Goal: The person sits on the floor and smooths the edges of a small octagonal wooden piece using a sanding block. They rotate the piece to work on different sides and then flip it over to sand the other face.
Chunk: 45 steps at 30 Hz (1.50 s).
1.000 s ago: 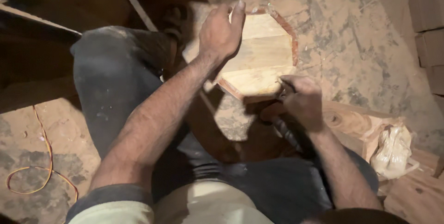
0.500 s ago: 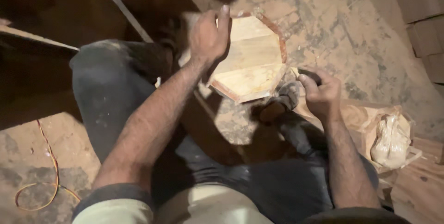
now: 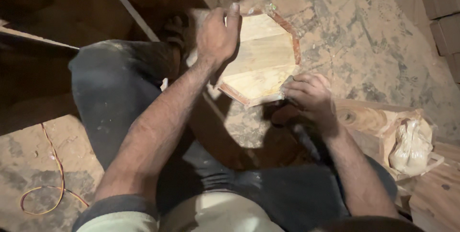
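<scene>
An eight-sided wooden panel (image 3: 266, 62) of pale glued boards with a reddish rim stands tilted between my knees. My left hand (image 3: 215, 38) grips its upper left edge, fingers curled over the top. My right hand (image 3: 309, 95) is closed at the panel's lower right edge, pressing something small and grey against the wood; what it is stays hidden under the fingers. My dark trousers (image 3: 120, 98) and one foot (image 3: 175, 30) lie left of the panel.
Dusty concrete floor (image 3: 369, 35) spreads behind the panel. A wooden block (image 3: 364, 119) and a crumpled plastic bag (image 3: 412, 145) sit at the right. An orange cord (image 3: 52, 165) lies at lower left. Stacked blocks (image 3: 443, 6) stand at upper right, dark planks (image 3: 38, 45) at left.
My right hand has moved up from below the panel onto its lower right edge. The left hand keeps its hold on the top while the panel has turned a little.
</scene>
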Each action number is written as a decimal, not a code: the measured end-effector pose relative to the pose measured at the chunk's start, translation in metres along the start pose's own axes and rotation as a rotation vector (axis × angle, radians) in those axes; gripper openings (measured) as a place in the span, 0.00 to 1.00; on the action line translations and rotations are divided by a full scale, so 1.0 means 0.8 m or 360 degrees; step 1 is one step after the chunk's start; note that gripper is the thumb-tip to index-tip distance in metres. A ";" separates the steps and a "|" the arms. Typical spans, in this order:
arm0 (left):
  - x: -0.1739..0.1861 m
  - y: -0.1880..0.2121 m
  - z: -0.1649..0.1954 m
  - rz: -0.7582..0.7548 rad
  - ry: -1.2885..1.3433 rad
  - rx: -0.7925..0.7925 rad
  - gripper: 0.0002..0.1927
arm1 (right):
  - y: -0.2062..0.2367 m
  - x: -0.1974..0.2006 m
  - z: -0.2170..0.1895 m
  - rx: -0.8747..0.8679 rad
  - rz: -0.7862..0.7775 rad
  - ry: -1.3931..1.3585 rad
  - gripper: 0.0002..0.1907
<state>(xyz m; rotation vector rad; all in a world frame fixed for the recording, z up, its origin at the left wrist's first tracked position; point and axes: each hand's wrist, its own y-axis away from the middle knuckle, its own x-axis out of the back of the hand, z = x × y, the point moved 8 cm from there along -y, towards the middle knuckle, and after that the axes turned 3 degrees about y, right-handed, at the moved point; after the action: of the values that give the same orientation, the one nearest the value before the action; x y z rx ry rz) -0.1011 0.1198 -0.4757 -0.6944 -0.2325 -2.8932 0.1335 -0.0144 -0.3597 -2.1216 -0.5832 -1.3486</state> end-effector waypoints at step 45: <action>-0.003 0.001 0.002 0.0068 0.0036 -0.0100 0.29 | -0.021 0.002 0.063 -0.0380 -0.0001 0.0304 0.15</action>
<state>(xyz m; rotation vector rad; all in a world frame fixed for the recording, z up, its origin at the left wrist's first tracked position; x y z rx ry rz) -0.0982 0.1196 -0.4754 -0.6677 -0.1226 -2.8768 0.1574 0.0311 -0.3721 -2.1406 -0.3597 -1.6699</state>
